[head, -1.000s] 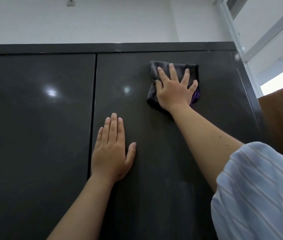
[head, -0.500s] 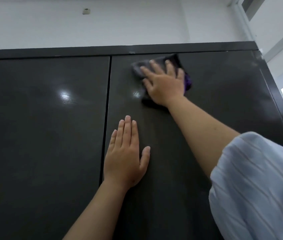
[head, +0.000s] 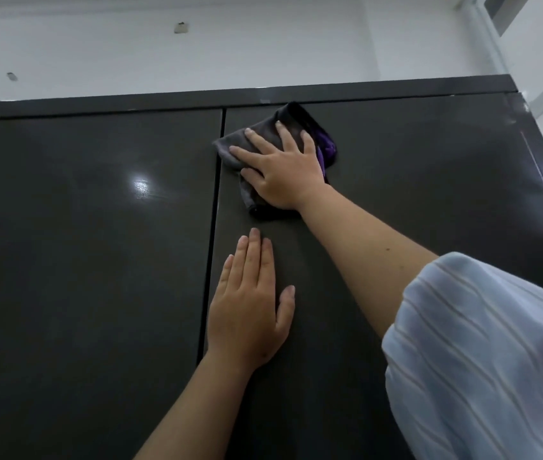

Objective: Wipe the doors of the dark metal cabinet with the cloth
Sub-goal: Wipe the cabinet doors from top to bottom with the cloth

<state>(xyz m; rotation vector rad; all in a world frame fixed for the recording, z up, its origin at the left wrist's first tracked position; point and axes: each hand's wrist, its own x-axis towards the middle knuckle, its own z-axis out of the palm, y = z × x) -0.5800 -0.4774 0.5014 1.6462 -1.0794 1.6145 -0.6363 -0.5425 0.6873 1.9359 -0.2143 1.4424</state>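
The dark metal cabinet fills the view, with its left door (head: 91,260) and right door (head: 429,180) meeting at a vertical seam. A grey cloth with a purple inner side (head: 283,127) lies flat near the top of the right door, its left corner at the seam. My right hand (head: 280,167) presses the cloth against the door with spread, straight fingers. My left hand (head: 250,307) rests flat on the right door below it, just right of the seam.
A white wall (head: 230,54) rises behind the cabinet's top edge. A white window frame (head: 496,34) stands at the upper right. My light blue striped sleeve (head: 482,360) covers the lower right.
My right hand has slid the cloth leftward along the top of the right door, from its middle to the seam. The left hand has stayed flat on the door.
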